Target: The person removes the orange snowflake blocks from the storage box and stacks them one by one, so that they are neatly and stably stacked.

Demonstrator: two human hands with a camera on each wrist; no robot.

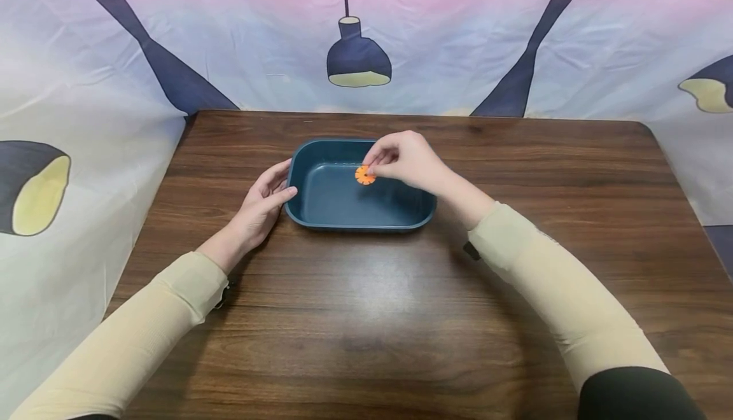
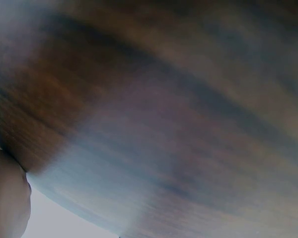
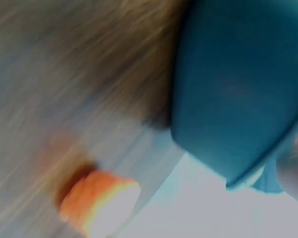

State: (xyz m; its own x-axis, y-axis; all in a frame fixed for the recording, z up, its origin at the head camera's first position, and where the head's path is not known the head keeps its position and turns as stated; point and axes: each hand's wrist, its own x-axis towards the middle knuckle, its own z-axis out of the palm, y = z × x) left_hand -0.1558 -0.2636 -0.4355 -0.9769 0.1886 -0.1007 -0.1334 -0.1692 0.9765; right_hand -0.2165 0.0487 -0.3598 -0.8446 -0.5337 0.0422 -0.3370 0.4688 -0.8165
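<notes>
A dark teal rectangular basin (image 1: 321, 197) with rounded corners stands on the table. My left hand (image 1: 254, 211) holds its left side, thumb over the rim and fingers against the outer wall. Above the inside of the basin, my right hand (image 1: 408, 164) pinches a small orange disc (image 1: 362, 177) with a notched edge between thumb and fingertips. The right wrist view shows the basin's outer wall (image 3: 233, 94) and part of the right hand at the right edge. Only blurred table and a bit of the left hand (image 2: 7, 196) appear in the left wrist view.
A brown wood-grain table (image 1: 366, 318) lies under everything. A patterned cloth (image 1: 435, 38) with printed lamps hangs behind and at the sides. In the right wrist view, a blurred orange object (image 3: 97, 201) lies on the table beside the basin.
</notes>
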